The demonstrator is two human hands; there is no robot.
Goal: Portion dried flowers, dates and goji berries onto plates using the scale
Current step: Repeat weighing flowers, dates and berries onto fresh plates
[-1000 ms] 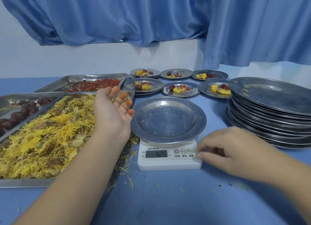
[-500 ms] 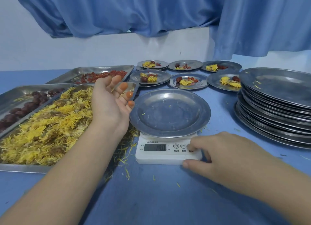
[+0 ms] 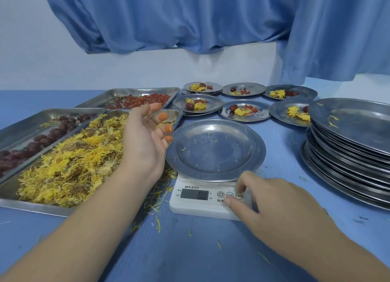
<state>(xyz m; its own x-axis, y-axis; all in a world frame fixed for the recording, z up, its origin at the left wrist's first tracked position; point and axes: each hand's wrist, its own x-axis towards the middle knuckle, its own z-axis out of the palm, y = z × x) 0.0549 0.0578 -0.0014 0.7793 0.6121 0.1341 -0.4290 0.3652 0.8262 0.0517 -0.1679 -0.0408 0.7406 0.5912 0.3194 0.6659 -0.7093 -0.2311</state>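
Observation:
A white digital scale [image 3: 196,203] stands in the middle of the blue table with a bare steel plate [image 3: 215,149] on top; its display reads zero. My right hand [image 3: 272,207] rests on the scale's front right, thumb tip on a button. My left hand [image 3: 145,138] hovers palm-up and relaxed beside the plate's left rim, holding nothing. Left of it lie three steel trays: dried yellow flowers [image 3: 69,163], dates [image 3: 31,142] and goji berries [image 3: 139,99].
Several filled small plates [image 3: 244,110] sit behind the scale. A tall stack of steel plates [image 3: 350,146] stands at the right. Loose petals litter the table near the scale. Blue curtains hang along the back wall.
My right hand moved onto the scale's buttons, and the display dropped to zero. The camera shifted closer. My left hand stayed in place beside the plate.

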